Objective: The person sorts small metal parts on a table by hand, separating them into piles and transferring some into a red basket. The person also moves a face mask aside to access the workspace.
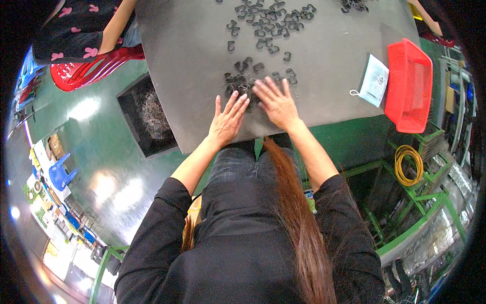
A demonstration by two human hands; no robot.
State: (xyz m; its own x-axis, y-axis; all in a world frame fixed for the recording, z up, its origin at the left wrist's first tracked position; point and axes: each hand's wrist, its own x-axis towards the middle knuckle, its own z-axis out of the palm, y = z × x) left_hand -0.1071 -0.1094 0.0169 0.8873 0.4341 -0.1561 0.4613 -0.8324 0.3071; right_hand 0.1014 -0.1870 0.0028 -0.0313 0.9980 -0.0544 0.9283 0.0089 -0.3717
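Side by side near the table's front edge, my left hand (pixel 226 122) and my right hand (pixel 278 105) lie palm down with fingers stretched out. Their fingertips reach a small heap of dark pieces and thin curly scraps (pixel 235 83). My right fingers are slightly blurred. Neither hand is seen gripping anything, though what lies under the palms is hidden. Beyond the heap, several small black hook-shaped pieces (pixel 268 26) are spread over the grey table (pixel 187 66). A few single black pieces (pixel 287 56) lie between that spread and my right hand.
A red mesh basket (pixel 392 106) and a light blue face mask (pixel 375 81) are at the table's right side. Left on the floor stands a black crate (pixel 132 109) holding curly scraps. A person's arm (pixel 117 28) and a red chair (pixel 68 81) are at upper left.
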